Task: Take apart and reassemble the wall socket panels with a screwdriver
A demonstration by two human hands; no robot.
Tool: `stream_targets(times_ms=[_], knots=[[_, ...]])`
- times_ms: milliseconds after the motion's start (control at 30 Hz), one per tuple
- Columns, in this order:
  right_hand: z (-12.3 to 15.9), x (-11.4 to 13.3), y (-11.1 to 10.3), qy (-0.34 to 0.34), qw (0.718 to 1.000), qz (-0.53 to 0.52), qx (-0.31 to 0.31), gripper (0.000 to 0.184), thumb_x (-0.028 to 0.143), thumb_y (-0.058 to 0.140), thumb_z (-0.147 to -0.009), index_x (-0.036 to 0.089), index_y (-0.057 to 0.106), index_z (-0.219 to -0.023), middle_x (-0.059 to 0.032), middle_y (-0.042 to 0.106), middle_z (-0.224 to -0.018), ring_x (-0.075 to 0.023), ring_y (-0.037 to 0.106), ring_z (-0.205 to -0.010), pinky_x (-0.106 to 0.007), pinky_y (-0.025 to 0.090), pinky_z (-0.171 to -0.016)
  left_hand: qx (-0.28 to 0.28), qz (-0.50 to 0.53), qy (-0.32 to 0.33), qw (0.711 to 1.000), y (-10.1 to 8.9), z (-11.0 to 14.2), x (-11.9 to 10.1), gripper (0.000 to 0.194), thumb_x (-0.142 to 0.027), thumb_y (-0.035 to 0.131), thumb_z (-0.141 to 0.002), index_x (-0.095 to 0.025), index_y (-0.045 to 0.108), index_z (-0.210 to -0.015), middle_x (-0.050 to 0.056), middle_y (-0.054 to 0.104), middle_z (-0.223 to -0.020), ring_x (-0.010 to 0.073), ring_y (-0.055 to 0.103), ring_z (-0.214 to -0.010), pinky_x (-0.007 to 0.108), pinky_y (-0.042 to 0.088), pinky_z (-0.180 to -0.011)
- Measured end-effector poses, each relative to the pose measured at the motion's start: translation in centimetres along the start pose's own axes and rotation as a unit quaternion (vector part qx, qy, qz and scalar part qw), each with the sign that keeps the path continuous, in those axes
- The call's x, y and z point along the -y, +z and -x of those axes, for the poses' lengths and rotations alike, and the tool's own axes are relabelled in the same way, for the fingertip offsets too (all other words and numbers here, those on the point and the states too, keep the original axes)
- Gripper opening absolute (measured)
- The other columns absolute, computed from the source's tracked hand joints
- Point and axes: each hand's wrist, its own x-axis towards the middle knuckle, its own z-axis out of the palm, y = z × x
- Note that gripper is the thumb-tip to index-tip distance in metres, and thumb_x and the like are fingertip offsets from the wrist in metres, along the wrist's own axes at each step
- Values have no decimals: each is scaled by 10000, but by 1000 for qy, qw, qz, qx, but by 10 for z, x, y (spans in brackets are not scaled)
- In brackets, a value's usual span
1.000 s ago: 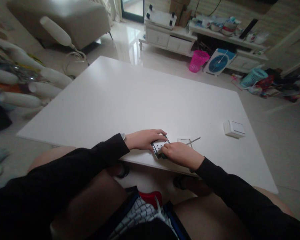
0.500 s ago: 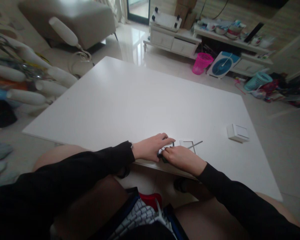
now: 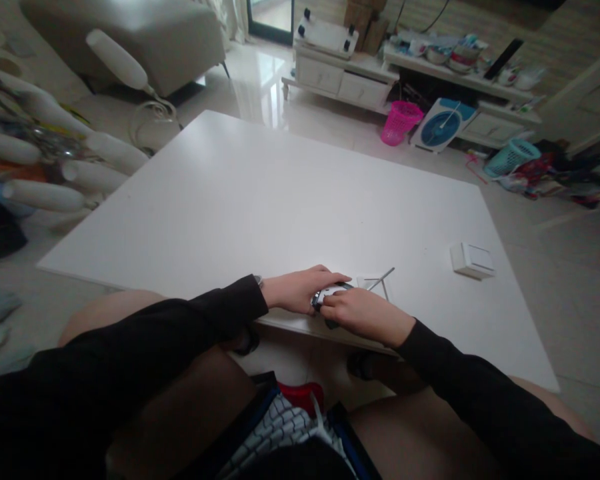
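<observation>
Near the front edge of the white table (image 3: 260,193), my left hand (image 3: 300,288) is closed around a small white-and-black part (image 3: 330,291), its index finger stretched along the far side. My right hand (image 3: 367,313) is curled over the near side of this part, fingertips touching it. A thin metal shaft (image 3: 385,276), apparently a screwdriver's, sticks out past my right hand and points away to the right. Something dark, perhaps its handle, shows below the fingers. Behind the right hand lies a flat white square frame (image 3: 363,281), partly covered. My fingers hide much of the small part.
A white box-shaped piece (image 3: 473,260) stands near the table's right edge. Beyond the table are a pink basket (image 3: 401,123), a blue-and-white fan (image 3: 441,127) and a white cabinet (image 3: 340,83). White padded bars (image 3: 45,195) stand close to the left edge.
The small part has turned in my hands, showing more of its white side. The metal shaft has swung to a steeper angle. The whole view has shifted slightly.
</observation>
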Motion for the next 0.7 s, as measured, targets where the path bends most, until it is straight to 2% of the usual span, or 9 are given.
stream_targets(times_ms=[67,167,267,367,533,700], knots=[[7,-6,-7,36,999,-30,-26,225,64,572,-960,174,697,-1111,-91,750,-1092,-210,714,-907,-313,490,-736,-17,-37,-4,999,0,0,-2,805,-194,750,-786,-196,423,-1522,130,623,-1365,294,572,-1238,439,481,-1074],[16,-19,-14,144,983,-74,-80,170,84,627,-895,165,689,-1032,-92,734,-1047,-204,674,-861,-296,438,-711,-43,-136,-50,988,2,2,-9,786,-310,829,-755,-216,493,-1460,123,609,-1348,307,583,-1163,432,492,-1020],[20,-29,-14,211,964,-118,-115,68,101,641,-860,161,663,-882,-66,705,-884,-189,624,-786,-282,405,-705,-60,-249,-98,962,8,4,-15,840,-501,840,-770,-249,479,-1486,138,487,-1526,343,588,-1160,456,498,-979],[19,-33,-9,224,955,-152,-119,84,119,634,-860,170,634,-794,-45,679,-791,-168,580,-719,-266,380,-683,-39,-301,-106,947,13,6,-19,893,-648,775,-807,-253,422,-1526,145,364,-1644,342,628,-1149,454,502,-950],[17,-31,-6,225,957,-164,-86,85,124,659,-832,176,638,-768,-48,692,-759,-169,587,-703,-259,357,-664,-21,-305,-117,945,15,5,-19,782,-584,719,-871,-184,444,-1484,147,581,-1379,283,697,-983,387,517,-844],[13,-28,-3,230,957,-161,-74,60,130,677,-842,168,651,-803,-68,727,-821,-180,627,-752,-260,362,-682,-19,-313,-124,941,13,3,-21,726,-573,720,-859,-163,494,-1415,139,593,-1295,273,690,-922,384,522,-816]])
